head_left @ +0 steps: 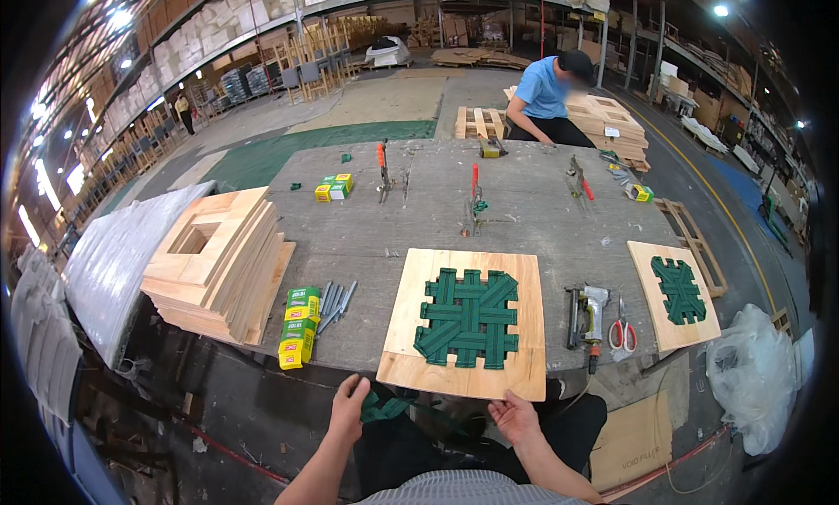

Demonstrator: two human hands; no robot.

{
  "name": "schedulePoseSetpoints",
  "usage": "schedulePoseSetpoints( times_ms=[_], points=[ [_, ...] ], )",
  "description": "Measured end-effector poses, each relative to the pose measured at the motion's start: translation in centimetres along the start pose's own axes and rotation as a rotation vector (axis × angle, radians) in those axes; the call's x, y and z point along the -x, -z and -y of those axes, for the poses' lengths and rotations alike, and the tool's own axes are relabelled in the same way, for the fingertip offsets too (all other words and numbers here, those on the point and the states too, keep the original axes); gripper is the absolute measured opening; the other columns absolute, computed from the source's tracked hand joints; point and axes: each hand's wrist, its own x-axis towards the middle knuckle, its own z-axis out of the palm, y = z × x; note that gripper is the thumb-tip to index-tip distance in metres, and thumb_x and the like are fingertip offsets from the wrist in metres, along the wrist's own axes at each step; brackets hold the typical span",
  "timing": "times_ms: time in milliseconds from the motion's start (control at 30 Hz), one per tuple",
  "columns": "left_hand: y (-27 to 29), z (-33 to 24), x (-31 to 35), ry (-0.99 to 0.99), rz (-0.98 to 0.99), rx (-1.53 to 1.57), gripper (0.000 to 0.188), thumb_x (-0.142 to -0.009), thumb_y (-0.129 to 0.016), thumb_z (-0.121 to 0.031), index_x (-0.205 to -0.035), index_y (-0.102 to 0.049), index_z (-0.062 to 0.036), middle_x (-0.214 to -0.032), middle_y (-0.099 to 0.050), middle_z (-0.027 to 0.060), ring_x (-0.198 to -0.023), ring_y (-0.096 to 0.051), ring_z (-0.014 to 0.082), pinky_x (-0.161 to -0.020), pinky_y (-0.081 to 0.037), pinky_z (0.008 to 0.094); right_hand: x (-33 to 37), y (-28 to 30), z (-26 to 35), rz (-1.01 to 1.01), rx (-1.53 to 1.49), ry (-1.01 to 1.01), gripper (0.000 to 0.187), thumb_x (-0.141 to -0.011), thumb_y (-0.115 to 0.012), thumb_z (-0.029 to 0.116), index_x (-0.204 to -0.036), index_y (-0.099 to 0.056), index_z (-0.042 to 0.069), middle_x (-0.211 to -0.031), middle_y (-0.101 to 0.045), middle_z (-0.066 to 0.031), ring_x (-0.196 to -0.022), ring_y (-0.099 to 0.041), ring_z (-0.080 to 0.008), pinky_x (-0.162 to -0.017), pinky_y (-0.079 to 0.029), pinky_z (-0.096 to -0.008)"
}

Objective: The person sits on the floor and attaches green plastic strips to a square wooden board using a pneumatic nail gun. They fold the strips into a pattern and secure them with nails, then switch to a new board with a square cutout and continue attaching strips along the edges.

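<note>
In front of me lies a square wooden panel, its near edge overhanging the table. Woven green webbing straps cover its middle, with small gaps between them. My left hand is closed around a loose green strap below the panel's near left corner. This strap hangs over my lap, and part of it is lost against dark clothing. At the near edge, toward the right corner, my right hand grips the panel with its fingertips. A staple gun and red-handled scissors lie right of the panel.
Stacked wooden frames stand at left, near green-yellow boxes and metal staple strips. Another webbed panel lies right. Clamps sit farther back on the table. A person works beyond the far edge.
</note>
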Motion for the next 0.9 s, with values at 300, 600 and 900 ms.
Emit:
schedulePoseSetpoints(
  times_ms=[300,600,900],
  points=[
    [-4.2,3.8,5.0,0.321,0.505,-0.051,0.028,-0.1,-0.071,-0.011,-0.124,-0.071,0.0021,-0.107,-0.073,0.0054,-0.096,-0.069,0.0165,-0.085,-0.057,0.0308,0.5,-2.5,-2.3,0.101,0.211,-0.266,0.024,-0.105,-0.064,0.026,-0.124,-0.064,0.011,-0.117,-0.072,-0.0067,-0.108,-0.072,-0.0272,-0.089,-0.057,-0.0453],
    [-15.0,-7.7,-5.7,-0.559,0.438,-0.754,0.036,-0.108,-0.053,-0.033,-0.125,-0.069,-0.0042,-0.111,-0.075,0.0133,-0.106,-0.071,0.0312,-0.094,-0.053,0.0433,4.5,-4.3,3.4,0.311,1.111,-0.287,0.036,-0.104,-0.067,0.024,-0.132,-0.062,0.003,-0.105,-0.075,-0.0092,-0.084,-0.072,-0.0156,-0.074,-0.059,-0.0299],
    [-14.9,-2.8,-16.4,-1.042,0.281,-1.339,0.045,-0.107,-0.054,-0.032,-0.149,-0.057,-0.0165,-0.158,-0.048,0.0073,-0.149,-0.038,0.0418,-0.124,-0.027,0.054,-4.3,-22.6,17.9,0.301,1.467,0.609,0.036,-0.104,-0.063,0.023,-0.134,-0.064,0.002,-0.11,-0.075,-0.0111,-0.102,-0.07,-0.0172,-0.091,-0.054,-0.0331]
  ],
)
